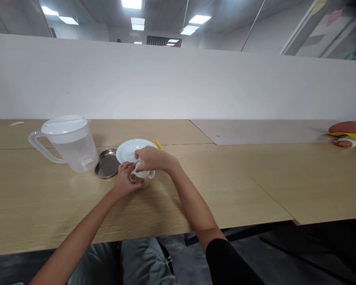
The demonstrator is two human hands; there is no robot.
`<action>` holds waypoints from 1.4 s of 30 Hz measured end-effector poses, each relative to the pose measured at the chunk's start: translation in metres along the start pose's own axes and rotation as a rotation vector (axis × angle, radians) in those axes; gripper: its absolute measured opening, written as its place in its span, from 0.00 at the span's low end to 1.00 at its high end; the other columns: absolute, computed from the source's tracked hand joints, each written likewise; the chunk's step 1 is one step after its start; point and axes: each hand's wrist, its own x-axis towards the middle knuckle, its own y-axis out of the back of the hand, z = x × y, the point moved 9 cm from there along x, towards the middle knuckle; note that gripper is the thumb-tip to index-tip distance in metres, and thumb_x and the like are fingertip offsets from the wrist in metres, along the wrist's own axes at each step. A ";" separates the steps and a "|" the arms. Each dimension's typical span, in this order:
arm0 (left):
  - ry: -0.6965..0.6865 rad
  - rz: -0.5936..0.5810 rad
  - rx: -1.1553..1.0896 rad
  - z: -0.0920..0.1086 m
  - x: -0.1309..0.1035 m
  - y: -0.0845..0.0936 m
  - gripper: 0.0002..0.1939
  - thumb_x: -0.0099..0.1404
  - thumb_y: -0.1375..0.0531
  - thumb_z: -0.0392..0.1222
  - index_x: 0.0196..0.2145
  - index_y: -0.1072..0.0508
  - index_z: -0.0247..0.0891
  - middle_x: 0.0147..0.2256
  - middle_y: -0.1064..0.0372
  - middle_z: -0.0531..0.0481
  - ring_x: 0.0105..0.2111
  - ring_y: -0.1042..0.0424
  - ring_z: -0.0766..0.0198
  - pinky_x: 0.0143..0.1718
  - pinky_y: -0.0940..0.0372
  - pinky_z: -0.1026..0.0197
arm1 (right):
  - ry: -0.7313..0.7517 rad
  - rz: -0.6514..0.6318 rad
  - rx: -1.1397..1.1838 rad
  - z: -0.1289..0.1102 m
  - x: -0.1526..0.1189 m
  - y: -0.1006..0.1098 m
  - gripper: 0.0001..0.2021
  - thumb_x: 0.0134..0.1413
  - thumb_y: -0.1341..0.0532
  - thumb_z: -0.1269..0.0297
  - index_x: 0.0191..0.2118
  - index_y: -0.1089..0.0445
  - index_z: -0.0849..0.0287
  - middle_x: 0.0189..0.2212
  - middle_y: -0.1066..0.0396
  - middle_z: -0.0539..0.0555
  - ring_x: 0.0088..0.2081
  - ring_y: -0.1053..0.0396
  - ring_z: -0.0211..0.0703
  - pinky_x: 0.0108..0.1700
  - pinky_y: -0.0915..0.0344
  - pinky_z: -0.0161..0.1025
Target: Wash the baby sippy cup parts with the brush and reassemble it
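Note:
A small clear cup with a white top (151,174) and a little side handle stands on the table in front of me. My left hand (127,181) is wrapped round its left side, thumb low near the base. Over the white top, my right hand (152,157) is bent down with its fingers curled together. What those fingers pinch is hidden and too small to name. Just behind the cup lies a white plate (126,149), partly covered by my right hand. A shallow metal tray (107,164) sits to its left.
A large translucent pitcher (77,152) with a lid stands left of the metal tray. Yellow strips (157,144) show behind the plate. Red and yellow items (348,128) lie at the far right. A white partition (178,83) rises behind the table (225,186).

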 end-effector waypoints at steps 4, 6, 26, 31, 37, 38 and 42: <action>-0.006 -0.008 0.015 0.001 0.000 0.000 0.26 0.49 0.39 0.48 0.47 0.29 0.39 0.44 0.31 0.44 0.49 0.36 0.50 0.52 0.43 0.47 | -0.107 0.067 -0.107 0.008 -0.007 0.015 0.12 0.58 0.44 0.62 0.40 0.29 0.65 0.38 0.27 0.60 0.39 0.31 0.46 0.34 0.41 0.36; -0.017 -0.013 0.018 0.001 0.000 0.000 0.26 0.50 0.39 0.48 0.47 0.29 0.39 0.45 0.30 0.44 0.48 0.36 0.50 0.52 0.42 0.47 | -0.043 0.064 -0.111 0.001 -0.010 0.017 0.08 0.55 0.43 0.68 0.39 0.29 0.63 0.38 0.27 0.57 0.39 0.32 0.44 0.33 0.43 0.35; -0.025 -0.024 0.000 0.001 -0.001 0.000 0.28 0.54 0.40 0.50 0.51 0.33 0.36 0.46 0.32 0.42 0.48 0.36 0.51 0.51 0.42 0.49 | 0.049 0.298 0.222 0.019 -0.032 0.054 0.09 0.54 0.44 0.73 0.38 0.28 0.61 0.33 0.28 0.52 0.35 0.35 0.37 0.37 0.45 0.33; 0.001 -0.082 -0.055 -0.002 -0.002 -0.002 0.38 0.56 0.39 0.53 0.60 0.44 0.40 0.48 0.32 0.43 0.50 0.35 0.52 0.53 0.44 0.48 | -0.034 0.566 0.271 0.028 -0.061 0.088 0.12 0.59 0.48 0.66 0.42 0.29 0.58 0.38 0.29 0.53 0.41 0.34 0.41 0.42 0.44 0.36; -0.012 0.078 -0.150 -0.006 -0.003 0.019 0.32 0.63 0.46 0.56 0.60 0.45 0.40 0.58 0.42 0.39 0.56 0.40 0.50 0.55 0.45 0.48 | -0.219 0.701 0.182 0.045 -0.062 0.096 0.13 0.61 0.50 0.65 0.46 0.31 0.57 0.40 0.29 0.54 0.44 0.35 0.45 0.46 0.44 0.40; -0.017 0.115 -0.162 -0.006 -0.003 0.024 0.29 0.65 0.49 0.55 0.59 0.43 0.40 0.58 0.41 0.40 0.56 0.41 0.51 0.55 0.45 0.49 | -0.235 0.686 0.168 0.047 -0.055 0.092 0.13 0.61 0.50 0.65 0.46 0.31 0.58 0.39 0.28 0.54 0.44 0.35 0.45 0.46 0.45 0.40; 0.011 0.171 -0.143 -0.011 -0.001 0.035 0.22 0.68 0.53 0.53 0.53 0.35 0.40 0.56 0.38 0.43 0.55 0.40 0.54 0.56 0.47 0.50 | -0.264 0.546 0.083 0.052 -0.019 0.064 0.11 0.58 0.47 0.68 0.43 0.29 0.59 0.39 0.27 0.56 0.43 0.34 0.46 0.47 0.45 0.41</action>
